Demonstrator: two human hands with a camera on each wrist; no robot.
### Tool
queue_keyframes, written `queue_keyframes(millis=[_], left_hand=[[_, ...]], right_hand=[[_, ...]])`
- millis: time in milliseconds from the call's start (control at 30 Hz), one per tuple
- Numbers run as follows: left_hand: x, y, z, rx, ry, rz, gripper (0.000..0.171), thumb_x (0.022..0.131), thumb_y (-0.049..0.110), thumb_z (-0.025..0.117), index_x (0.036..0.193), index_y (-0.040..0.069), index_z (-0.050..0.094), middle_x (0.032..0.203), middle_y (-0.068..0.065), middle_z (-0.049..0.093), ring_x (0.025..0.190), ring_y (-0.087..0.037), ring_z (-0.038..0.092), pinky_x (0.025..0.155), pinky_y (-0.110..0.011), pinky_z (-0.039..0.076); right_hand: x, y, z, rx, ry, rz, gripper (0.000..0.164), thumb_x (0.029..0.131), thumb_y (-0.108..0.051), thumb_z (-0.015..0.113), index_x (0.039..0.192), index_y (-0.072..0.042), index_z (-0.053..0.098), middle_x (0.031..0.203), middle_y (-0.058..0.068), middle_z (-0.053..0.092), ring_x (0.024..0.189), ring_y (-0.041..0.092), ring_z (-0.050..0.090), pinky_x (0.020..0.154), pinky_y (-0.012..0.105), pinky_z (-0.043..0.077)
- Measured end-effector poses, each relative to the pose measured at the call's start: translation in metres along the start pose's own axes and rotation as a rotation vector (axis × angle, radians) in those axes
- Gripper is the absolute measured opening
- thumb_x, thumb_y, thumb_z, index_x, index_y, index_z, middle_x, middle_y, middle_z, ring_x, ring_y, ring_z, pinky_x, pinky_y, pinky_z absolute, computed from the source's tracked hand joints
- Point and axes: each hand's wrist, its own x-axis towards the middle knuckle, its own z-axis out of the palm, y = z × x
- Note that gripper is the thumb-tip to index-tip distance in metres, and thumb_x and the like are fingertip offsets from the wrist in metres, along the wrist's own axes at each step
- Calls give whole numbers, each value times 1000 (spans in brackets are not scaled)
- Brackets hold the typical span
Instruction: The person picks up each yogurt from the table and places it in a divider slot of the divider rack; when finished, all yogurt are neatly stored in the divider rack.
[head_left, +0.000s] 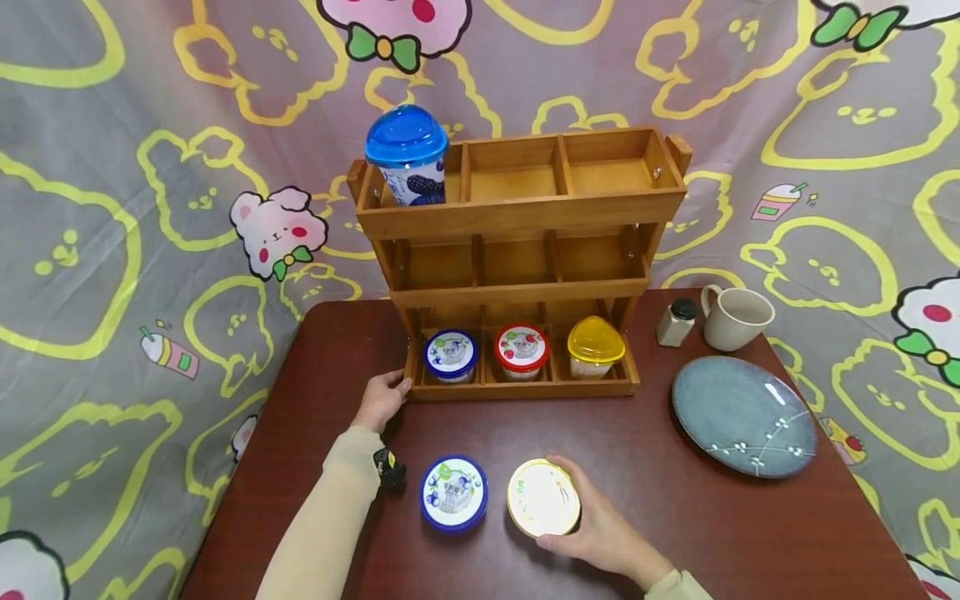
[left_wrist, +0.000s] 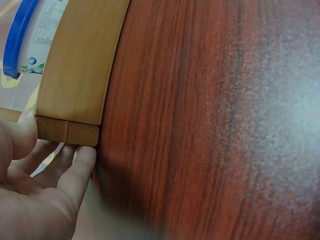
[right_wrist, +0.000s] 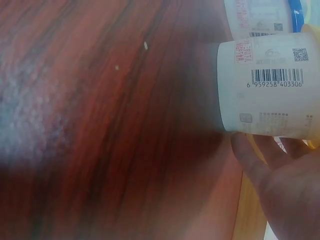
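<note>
dark reddish-brown wood grain ran across the table (head_left: 480, 575). at its near side, right of the middle, the right hand (head_left: 588, 529) had its thumb and fingers curled around a yellow-rimmed cup (head_left: 543, 498), grasping it with the lid facing up (its printed barcode showed in the right wrist view). whether the base touched the wood i could not tell. just left of it, apart, stood a blue-rimmed cup (head_left: 453, 493) with a white top.

farther off on the left, the left hand (head_left: 381, 402) gripped the near left corner of a wooden rack (head_left: 521, 218) between thumb and curled fingers; a black device (head_left: 390, 468) sat at that wrist. out to the right lay a blue-grey plate (head_left: 735, 412) with a white blossom pattern.

the rack's bottom row held three cups, one per compartment: a blue-lidded cup (head_left: 450, 356) at left, a red-lidded cup (head_left: 522, 348) in the middle and a yellow-domed cup (head_left: 595, 346) at right. beyond the plate stood a small black-capped jar (head_left: 675, 323) and, just right of it, a pale mug (head_left: 735, 319). a tall blue-domed cup (head_left: 408, 158) stood in the top tier's left compartment. farthest back hung grey cloth (head_left: 187, 83) with yellow cartoon outlines.
</note>
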Motion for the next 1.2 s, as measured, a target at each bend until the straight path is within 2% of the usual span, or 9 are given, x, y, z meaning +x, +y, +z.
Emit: queue_keyframes(millis=[200,367,600,867,1000,1200], left_hand=[[-1,0,-1,13,-4,-13,46,104,13,51,146,-5,43,144,-26,47,126,-38,52,102,-48,45],[-2,2,-1,11,-11,-26,47,104,13,50,147,-4,42,144,-26,46,126,-38,52,103,-48,44],[-2,2,-1,3,-7,-22,46,104,12,51,147,-4,42,143,-26,47,126,-38,52,103,-48,44],[-2,2,0,-8,-2,-15,45,104,11,51,146,-5,43,142,-27,48,127,-38,51,102,-48,45],[-1,2,0,-13,-4,-16,45,104,11,51,146,-5,43,142,-27,49,127,-37,51,103,-47,45],[-3,0,-1,6,-14,-26,46,104,13,51,146,-4,42,143,-26,48,128,-39,49,104,-49,43]], right_hand=[[0,-3,-1,19,15,18,103,65,-35,94,149,-20,36,144,-3,49,124,17,52,103,35,42],[5,-10,-12,31,60,18,101,65,-36,94,148,-21,38,140,-3,52,121,17,53,101,33,43],[19,-31,-41,14,125,-8,105,63,-37,95,148,-17,38,135,-3,56,112,15,56,95,26,43],[39,-59,-78,-53,197,-5,106,63,-37,95,149,-24,35,136,-2,54,109,15,54,90,28,44],[51,-77,-96,-88,228,-25,106,64,-36,95,150,-23,35,138,0,52,109,15,52,88,28,44],[74,-107,-123,-121,247,-57,104,68,-35,92,151,-23,32,133,1,52,107,16,53,84,27,49]])
